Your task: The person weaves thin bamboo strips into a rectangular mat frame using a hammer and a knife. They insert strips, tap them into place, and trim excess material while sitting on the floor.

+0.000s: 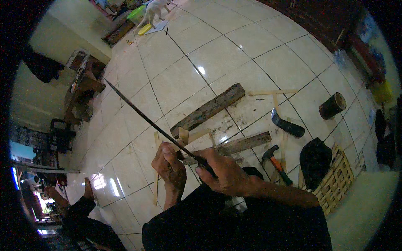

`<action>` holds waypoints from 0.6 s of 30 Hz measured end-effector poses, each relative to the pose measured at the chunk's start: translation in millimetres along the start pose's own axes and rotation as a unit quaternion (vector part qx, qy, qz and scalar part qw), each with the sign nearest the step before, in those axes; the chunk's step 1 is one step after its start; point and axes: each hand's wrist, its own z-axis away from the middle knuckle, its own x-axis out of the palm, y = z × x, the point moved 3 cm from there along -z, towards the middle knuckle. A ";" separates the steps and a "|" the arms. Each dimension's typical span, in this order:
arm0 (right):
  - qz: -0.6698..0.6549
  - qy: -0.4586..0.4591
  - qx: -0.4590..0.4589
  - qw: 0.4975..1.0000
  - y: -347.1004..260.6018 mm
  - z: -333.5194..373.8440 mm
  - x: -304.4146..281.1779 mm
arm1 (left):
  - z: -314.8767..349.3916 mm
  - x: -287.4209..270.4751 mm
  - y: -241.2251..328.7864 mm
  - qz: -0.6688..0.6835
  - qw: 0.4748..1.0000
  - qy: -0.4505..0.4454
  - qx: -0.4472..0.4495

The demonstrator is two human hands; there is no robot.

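Note:
My right hand (224, 173) is wrapped round the grip of a long knife (144, 115). Its dark, narrow blade slants up and leftward across the middle of the view, above the floor. Just left of the grip, my left hand (169, 167) is closed, thumb on top, close against the blade. A short pale piece of wood (183, 135) sticks up behind the blade beside the left fist; the fingers hide its lower end. Beyond the hands lies a rough wooden beam (209, 109), and a second beam (245, 143) lies nearer, partly behind my right hand.
On the tiled floor (226, 50) to the right lie a curved-blade tool (287, 124), a hammer (276, 165), a cylindrical log piece (333, 106), a black bag (315, 163) and a woven mat (337, 178). Pale strips (274, 92) form a T. A person's foot (88, 189) shows left; a white cat (154, 10) stands far off.

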 end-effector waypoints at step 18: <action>0.061 -0.092 0.217 0.970 54.9 18.1 7.4 | 5.4 0.5 5.9 0.018 1.000 -0.018 0.003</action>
